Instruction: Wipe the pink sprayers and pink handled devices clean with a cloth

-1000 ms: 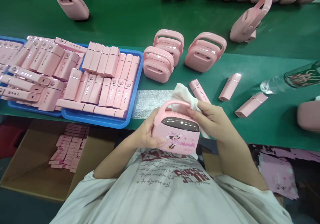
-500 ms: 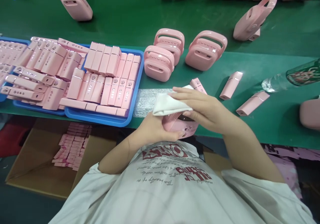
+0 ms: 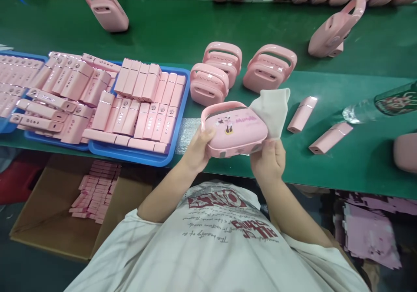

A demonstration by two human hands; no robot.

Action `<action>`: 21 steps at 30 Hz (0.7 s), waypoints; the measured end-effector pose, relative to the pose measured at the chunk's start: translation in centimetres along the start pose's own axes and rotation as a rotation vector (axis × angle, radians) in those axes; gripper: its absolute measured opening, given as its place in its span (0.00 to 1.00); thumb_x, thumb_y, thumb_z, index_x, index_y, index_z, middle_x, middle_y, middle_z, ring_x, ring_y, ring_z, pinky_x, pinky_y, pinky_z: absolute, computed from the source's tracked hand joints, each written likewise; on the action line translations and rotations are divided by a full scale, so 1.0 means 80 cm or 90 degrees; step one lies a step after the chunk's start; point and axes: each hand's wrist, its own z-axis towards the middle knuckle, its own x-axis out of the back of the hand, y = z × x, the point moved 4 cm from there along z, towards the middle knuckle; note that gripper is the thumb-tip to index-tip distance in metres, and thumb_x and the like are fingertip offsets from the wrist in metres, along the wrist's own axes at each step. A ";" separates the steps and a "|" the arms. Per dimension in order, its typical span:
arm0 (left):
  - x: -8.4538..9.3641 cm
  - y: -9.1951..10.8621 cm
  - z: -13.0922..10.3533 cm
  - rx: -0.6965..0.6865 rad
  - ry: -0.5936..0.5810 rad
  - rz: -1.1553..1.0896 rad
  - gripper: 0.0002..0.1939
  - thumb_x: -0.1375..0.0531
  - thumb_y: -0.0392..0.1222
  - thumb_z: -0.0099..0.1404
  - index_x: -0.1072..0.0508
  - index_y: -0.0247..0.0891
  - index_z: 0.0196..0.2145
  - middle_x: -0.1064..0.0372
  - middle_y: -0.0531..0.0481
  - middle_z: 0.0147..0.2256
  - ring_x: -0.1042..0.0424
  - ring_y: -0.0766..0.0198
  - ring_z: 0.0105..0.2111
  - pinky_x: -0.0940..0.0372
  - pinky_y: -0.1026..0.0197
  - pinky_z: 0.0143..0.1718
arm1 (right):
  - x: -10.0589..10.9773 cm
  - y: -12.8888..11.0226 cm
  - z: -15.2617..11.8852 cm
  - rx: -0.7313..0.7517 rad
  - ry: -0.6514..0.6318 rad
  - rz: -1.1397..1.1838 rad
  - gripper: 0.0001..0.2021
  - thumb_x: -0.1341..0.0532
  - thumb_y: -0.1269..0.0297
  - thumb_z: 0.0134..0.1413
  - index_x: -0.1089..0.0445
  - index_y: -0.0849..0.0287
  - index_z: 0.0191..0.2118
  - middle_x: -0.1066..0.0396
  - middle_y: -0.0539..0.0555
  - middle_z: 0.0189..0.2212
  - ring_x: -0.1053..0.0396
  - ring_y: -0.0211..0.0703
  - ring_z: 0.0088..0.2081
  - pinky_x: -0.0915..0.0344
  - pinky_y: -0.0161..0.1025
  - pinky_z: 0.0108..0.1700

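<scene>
A pink device with a carry handle (image 3: pixel 241 131), which looks like a small portable speaker, is held up at the table's front edge, its face with a cartoon print and pink lettering turned upward. My left hand (image 3: pixel 199 149) grips its left end, thumb on the face. Closed at the right end, my right hand (image 3: pixel 269 159) pinches a white cloth (image 3: pixel 273 109) that stands up behind its fingers and overlaps the device's right side. Whether the right fingers also grip the device is hard to see. Beneath lies a clear bubble-wrap sheet (image 3: pixel 188 135), partly covered.
Blue trays (image 3: pixel 177 140) packed with pink sticks stand left. Several handled pink devices (image 3: pixel 210 85) sit behind my hands. Two loose pink sticks (image 3: pixel 302 114) and a plastic bottle (image 3: pixel 358 113) lie right. Below the table edge is an open cardboard box (image 3: pixel 48 214).
The device has been raised and turned so its printed face shows. My right hand, with the cloth, has moved from over its top to its right end.
</scene>
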 end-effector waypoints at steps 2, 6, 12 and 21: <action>-0.003 -0.006 -0.001 0.075 0.022 -0.057 0.37 0.38 0.66 0.54 0.34 0.42 0.55 0.25 0.43 0.48 0.23 0.44 0.44 0.25 0.55 0.28 | -0.009 0.003 -0.007 0.027 0.072 0.028 0.28 0.58 0.45 0.68 0.37 0.56 0.61 0.27 0.61 0.42 0.27 0.52 0.48 0.27 0.48 0.48; -0.007 -0.010 -0.003 0.152 0.052 -0.133 0.35 0.42 0.65 0.59 0.35 0.43 0.57 0.25 0.44 0.49 0.22 0.47 0.42 0.25 0.58 0.27 | -0.017 -0.010 -0.019 0.192 0.113 -0.069 0.23 0.54 0.57 0.68 0.42 0.53 0.64 0.31 0.61 0.52 0.31 0.52 0.55 0.31 0.52 0.54; -0.016 -0.015 0.003 0.154 0.052 -0.123 0.42 0.53 0.75 0.59 0.28 0.34 0.50 0.24 0.40 0.44 0.28 0.42 0.52 0.26 0.51 0.38 | -0.043 -0.031 -0.034 0.409 -0.022 -0.276 0.17 0.47 0.65 0.63 0.29 0.52 0.54 0.24 0.58 0.44 0.29 0.54 0.50 0.36 0.55 0.58; -0.010 -0.018 -0.012 -0.081 0.106 -0.046 0.38 0.35 0.61 0.54 0.37 0.46 0.59 0.32 0.45 0.58 0.31 0.46 0.57 0.29 0.51 0.49 | -0.039 0.045 -0.068 0.182 -0.100 -0.230 0.26 0.51 0.49 0.63 0.31 0.59 0.57 0.28 0.67 0.47 0.31 0.63 0.53 0.35 0.59 0.57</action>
